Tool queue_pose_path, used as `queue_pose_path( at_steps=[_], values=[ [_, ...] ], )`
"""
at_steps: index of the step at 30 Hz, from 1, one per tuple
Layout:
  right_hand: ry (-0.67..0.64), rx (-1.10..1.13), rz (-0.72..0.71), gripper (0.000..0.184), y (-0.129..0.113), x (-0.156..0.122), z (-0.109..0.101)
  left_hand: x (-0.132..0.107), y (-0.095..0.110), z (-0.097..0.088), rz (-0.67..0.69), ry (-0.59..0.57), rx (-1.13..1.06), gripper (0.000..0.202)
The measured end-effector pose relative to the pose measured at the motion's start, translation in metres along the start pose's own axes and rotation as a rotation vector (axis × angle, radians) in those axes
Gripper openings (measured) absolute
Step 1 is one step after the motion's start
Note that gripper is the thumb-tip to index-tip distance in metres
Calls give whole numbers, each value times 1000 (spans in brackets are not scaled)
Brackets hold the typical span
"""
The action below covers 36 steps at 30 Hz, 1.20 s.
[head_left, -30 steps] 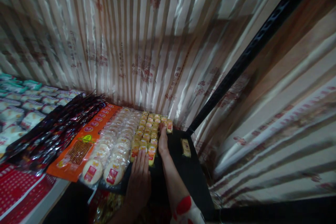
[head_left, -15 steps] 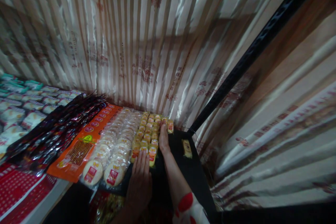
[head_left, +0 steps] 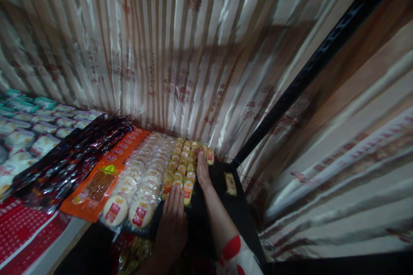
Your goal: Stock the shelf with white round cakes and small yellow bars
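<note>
My left hand lies flat with its fingers stretched out, the fingertips against the near end of the rows of small yellow snack packets. My right hand reaches further back along the right edge of those rows, fingers extended and pressed against the packets' side. One loose yellow packet lies apart to the right on the black shelf surface. Left of the yellow rows lie rows of round white cakes in clear wrappers.
An orange snack pack, dark red packets, white and green packets and a red patterned pack lie to the left. Striped satin cloth hangs behind and to the right, with a black post between.
The view has shifted slightly. Both hands stay against the yellow packets, the right hand a touch further back along their edge.
</note>
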State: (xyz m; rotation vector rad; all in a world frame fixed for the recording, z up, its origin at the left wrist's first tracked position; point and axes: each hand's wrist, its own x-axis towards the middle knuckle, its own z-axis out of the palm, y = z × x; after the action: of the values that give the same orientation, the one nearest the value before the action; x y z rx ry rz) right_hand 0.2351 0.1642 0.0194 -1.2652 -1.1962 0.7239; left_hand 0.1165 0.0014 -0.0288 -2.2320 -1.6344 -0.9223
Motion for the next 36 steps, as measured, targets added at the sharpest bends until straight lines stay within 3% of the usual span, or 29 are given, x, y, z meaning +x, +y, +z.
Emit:
queue_pose_path(
  at_steps=[10, 16, 20, 24, 29, 36],
  values=[
    [-76, -596, -349, 24, -8, 45, 11, -1, 0, 2, -16, -23, -14, 60],
    [-187, -629, -366, 23, -8, 57, 19, 0, -1, 0, -7, -26, -48, 59],
    [-167, -552, -361, 24, -11, 52, 18, 0, -1, 1, -10, -26, -40, 61],
    [-76, -504, -349, 28, -14, 31, 9, 0, -1, 1, -11, -26, -29, 64],
    [110, -487, -301, 35, -12, -18, -15, -3, -1, -1, -1, 11, 6, 58],
    [118, -470, -140, 39, -1, -97, -37, -5, 0, 2, -108, 60, 2, 49]
  ],
)
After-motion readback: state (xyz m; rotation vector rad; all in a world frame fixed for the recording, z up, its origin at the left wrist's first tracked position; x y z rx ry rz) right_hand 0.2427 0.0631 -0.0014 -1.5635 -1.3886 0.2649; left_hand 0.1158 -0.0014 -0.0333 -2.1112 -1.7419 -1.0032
